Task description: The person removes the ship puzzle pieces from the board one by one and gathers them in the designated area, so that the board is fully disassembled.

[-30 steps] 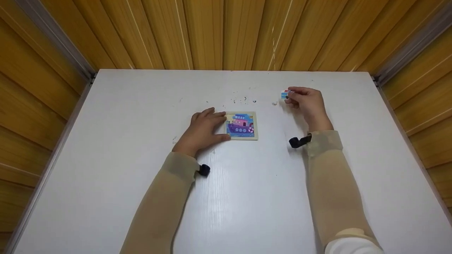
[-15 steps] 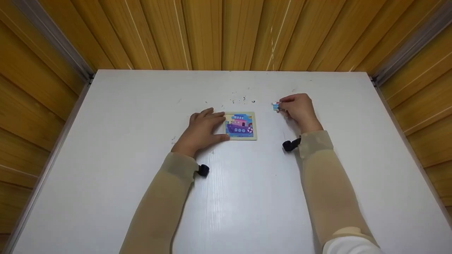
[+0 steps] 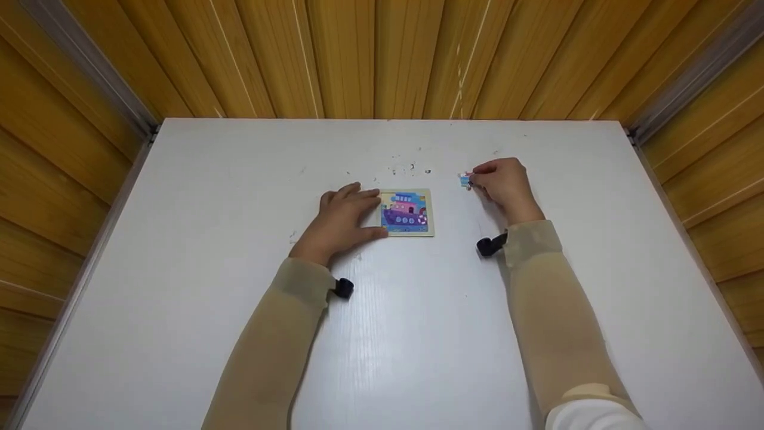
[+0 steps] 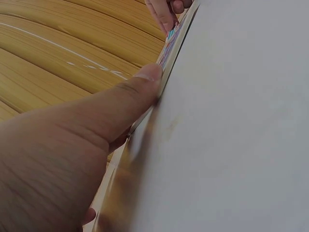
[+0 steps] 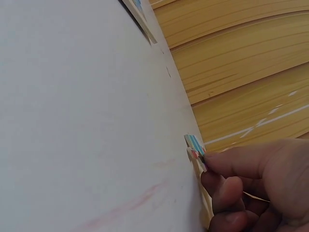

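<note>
Right hand (image 3: 507, 185) pinches a piece (image 3: 464, 180), apart from the puzzle (image 3: 408, 214), to its right.
The puzzle lies on the table (image 3: 418, 334); the left hand (image 3: 345, 221), thumb and fingers spread, touches its left side.

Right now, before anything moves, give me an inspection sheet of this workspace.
Surface: white tabletop, marked in places.
Job's things: framed boat puzzle on the tabletop; small printed piece, apart from it.
Clutter: small dark specks or marks beyond the puzzle.
Hands: left hand touches the puzzle's left side; right hand pinches the piece.
Cables: nothing seen.
Surroundings: wood-look panels at the back and both sides.
</note>
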Demonstrator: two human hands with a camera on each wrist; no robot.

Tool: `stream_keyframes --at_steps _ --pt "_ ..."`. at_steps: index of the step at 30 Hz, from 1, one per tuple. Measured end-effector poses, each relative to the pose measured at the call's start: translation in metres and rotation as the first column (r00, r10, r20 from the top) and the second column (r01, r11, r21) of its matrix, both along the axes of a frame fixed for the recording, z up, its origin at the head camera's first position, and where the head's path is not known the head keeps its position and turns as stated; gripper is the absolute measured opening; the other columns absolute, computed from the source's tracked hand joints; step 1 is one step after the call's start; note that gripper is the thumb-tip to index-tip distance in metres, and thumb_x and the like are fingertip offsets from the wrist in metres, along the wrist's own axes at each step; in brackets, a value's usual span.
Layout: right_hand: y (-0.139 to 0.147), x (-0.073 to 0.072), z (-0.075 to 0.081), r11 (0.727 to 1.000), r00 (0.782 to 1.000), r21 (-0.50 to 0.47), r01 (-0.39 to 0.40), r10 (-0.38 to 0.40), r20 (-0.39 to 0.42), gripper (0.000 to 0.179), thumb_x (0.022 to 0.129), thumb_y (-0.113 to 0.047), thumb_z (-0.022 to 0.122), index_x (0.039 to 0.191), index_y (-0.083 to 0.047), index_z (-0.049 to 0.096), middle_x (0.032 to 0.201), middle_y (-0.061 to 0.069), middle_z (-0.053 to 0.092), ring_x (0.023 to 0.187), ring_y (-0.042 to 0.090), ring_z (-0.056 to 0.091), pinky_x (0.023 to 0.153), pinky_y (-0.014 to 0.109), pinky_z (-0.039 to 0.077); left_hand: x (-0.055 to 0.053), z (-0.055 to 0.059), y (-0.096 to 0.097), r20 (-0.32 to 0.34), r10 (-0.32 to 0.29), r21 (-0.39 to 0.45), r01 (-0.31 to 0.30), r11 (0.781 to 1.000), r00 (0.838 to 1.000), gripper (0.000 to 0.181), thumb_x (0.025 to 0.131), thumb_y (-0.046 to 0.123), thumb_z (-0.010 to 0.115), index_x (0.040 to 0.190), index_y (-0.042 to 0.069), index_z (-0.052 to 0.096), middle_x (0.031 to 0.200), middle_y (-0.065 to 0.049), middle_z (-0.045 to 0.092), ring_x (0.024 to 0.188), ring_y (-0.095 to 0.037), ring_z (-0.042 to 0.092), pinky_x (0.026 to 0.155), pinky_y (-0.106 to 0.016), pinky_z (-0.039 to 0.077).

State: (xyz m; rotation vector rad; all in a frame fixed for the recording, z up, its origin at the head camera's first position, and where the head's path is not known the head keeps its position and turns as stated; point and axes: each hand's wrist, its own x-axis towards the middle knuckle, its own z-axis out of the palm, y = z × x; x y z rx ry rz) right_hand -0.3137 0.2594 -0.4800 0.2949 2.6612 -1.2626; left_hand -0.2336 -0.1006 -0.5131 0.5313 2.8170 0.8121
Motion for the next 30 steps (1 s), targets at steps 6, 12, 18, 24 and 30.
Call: stream_keyframes --at_steps 6,12,18,24,30 --pt "0.0006 -0.0012 -0.0013 1.0 1.0 -0.006 -0.008 0.008 -0.012 0.031 0.108 -0.02 0.075 0.133 -0.002 0.079 0.116 0.011 0.076 0.076 0.009 0.062 0.064 0.021 0.053 -0.0008 0.001 -0.0008 -0.007 -0.009 -0.012 0.009 1.0 1.0 0.081 0.1 0.06 0.082 0.167 0.022 0.058 0.182 0.007 0.046 0.178 -0.027 0.021 0.143 -0.061 0.012" --pt "0.0004 -0.0018 -0.0015 1.0 1.0 0.01 -0.009 0.009 -0.003 0.031 0.109 -0.021 0.073 0.134 -0.002 0.078 0.117 0.011 0.075 0.08 0.01 0.064 0.066 0.022 0.054 -0.0014 0.0014 -0.0001 -0.005 -0.01 -0.02 0.01 1.0 1.0 0.082 0.099 0.06 0.082 0.168 0.023 0.057 0.182 0.006 0.045 0.178 -0.028 0.021 0.143 -0.062 0.013" --pt "0.0014 -0.0013 -0.0004 1.0 1.0 -0.005 -0.015 0.015 0.002 0.031 0.11 -0.019 0.072 0.136 -0.003 0.077 0.122 0.014 0.076 0.084 0.013 0.066 0.07 0.022 0.057 -0.0008 0.0008 -0.0001 0.003 -0.002 -0.014 0.002 1.0 1.0 0.083 0.099 0.061 0.082 0.168 0.023 0.056 0.182 0.007 0.045 0.178 -0.026 0.019 0.143 -0.061 0.011" --pt "0.0023 -0.0008 -0.0005 1.0 1.0 -0.019 -0.02 0.02 -0.004 0.031 0.109 -0.02 0.073 0.135 -0.003 0.077 0.12 0.013 0.077 0.086 0.014 0.066 0.071 0.023 0.057 -0.0009 0.0001 0.0001 0.004 -0.002 -0.021 0.002 1.0 1.0 0.083 0.099 0.061 0.082 0.168 0.024 0.056 0.182 0.008 0.044 0.179 -0.026 0.019 0.144 -0.061 0.011" --pt "-0.0011 0.0002 0.002 1.0 1.0 -0.027 0.004 -0.004 -0.008 0.033 0.11 -0.021 0.071 0.138 -0.004 0.076 0.125 0.013 0.074 0.092 0.016 0.066 0.073 0.023 0.057 -0.0014 -0.0008 0.0006 0.004 0.003 -0.019 -0.002 1.0 1.0 0.083 0.099 0.061 0.083 0.168 0.025 0.057 0.182 0.009 0.044 0.179 -0.026 0.019 0.144 -0.06 0.012"
